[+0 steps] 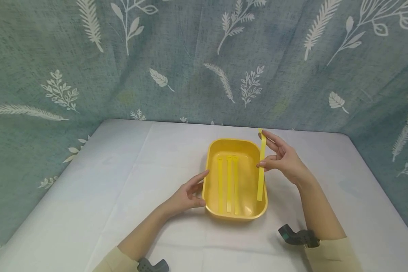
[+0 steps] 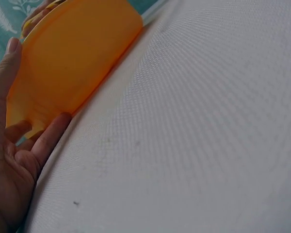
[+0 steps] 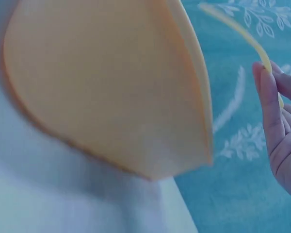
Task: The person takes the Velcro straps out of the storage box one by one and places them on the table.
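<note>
A yellow tray (image 1: 210,211) with raised sides and rounded corners stands on the white table. Three thin yellow strips (image 1: 229,185) lie lengthwise on its floor, side by side. My left hand (image 1: 187,194) rests its spread fingers and thumb against the tray's left wall; in the left wrist view the thumb (image 2: 7,68) reaches up near the rim. Over the tray's right edge, my right hand (image 1: 287,162) pinches another yellow strip (image 1: 261,181) between thumb and fingers. That strip (image 3: 237,29) bends slightly in the right wrist view, its lower end hanging inside the tray's outline.
White cloth with faint creases covers the table (image 1: 139,158). A grey-green curtain (image 1: 187,56) with white leaf prints hangs behind and beside it. Dark wrist mounts (image 1: 299,238) sit at both sleeves.
</note>
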A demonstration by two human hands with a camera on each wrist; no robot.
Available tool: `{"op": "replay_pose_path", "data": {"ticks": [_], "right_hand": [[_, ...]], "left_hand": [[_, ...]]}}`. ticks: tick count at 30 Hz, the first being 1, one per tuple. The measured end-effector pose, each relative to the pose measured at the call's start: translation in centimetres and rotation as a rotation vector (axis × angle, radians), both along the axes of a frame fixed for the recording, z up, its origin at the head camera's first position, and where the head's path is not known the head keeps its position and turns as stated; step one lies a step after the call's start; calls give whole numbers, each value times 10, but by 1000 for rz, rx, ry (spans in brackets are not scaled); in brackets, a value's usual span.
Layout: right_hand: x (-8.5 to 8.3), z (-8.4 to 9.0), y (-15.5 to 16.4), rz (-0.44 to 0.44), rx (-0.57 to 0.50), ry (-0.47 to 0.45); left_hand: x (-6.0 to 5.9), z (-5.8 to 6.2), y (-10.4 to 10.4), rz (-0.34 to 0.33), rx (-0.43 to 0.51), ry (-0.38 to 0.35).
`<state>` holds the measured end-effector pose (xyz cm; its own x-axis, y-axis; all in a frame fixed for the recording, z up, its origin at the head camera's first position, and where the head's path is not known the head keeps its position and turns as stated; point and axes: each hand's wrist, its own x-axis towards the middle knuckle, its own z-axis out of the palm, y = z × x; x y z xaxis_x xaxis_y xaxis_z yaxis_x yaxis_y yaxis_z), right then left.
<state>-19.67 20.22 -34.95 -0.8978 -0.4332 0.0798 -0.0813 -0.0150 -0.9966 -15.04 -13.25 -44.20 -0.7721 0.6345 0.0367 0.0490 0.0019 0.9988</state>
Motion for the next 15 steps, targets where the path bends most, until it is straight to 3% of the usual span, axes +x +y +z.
{"op": "replay_pose_path", "data": {"ticks": [10, 15], "right_hand": [[11, -6, 32, -63, 66, 3], [18, -18, 44, -59, 117, -16]], "left_hand": [[0, -1, -1, 14, -7, -10], [1, -1, -2, 9, -10, -18]]}}
